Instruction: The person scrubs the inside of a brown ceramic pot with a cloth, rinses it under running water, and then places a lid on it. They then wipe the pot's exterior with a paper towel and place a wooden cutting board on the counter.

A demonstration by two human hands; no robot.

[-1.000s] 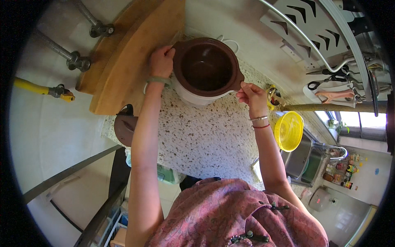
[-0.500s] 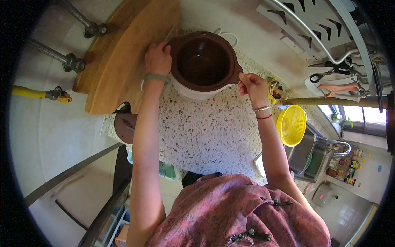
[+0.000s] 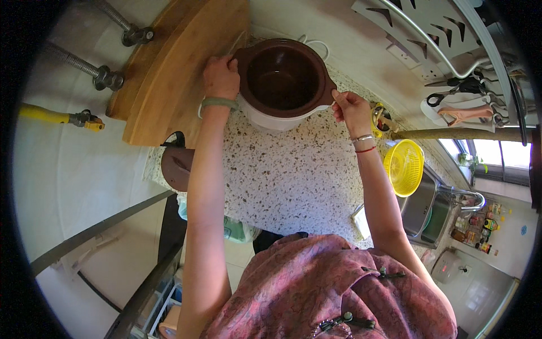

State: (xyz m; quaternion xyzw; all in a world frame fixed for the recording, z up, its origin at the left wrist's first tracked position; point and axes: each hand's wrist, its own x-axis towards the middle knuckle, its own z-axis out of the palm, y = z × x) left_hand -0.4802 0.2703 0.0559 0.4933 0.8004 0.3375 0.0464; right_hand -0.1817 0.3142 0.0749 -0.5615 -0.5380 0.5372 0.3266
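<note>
Head view: both hands are gripping a brown ceramic inner pot point(image 3: 284, 79), which is sitting in a white cooker base point(image 3: 276, 120) at the far edge of a speckled stone countertop point(image 3: 293, 175). Left hand point(image 3: 220, 77) is closing its fingers over the pot's left handle; right hand point(image 3: 350, 111) is pinching the right handle. A wooden cutting board point(image 3: 175, 73) is lying just left of the pot. A yellow colander point(image 3: 403, 166) is sitting to the right, near the sink point(image 3: 429, 212).
</note>
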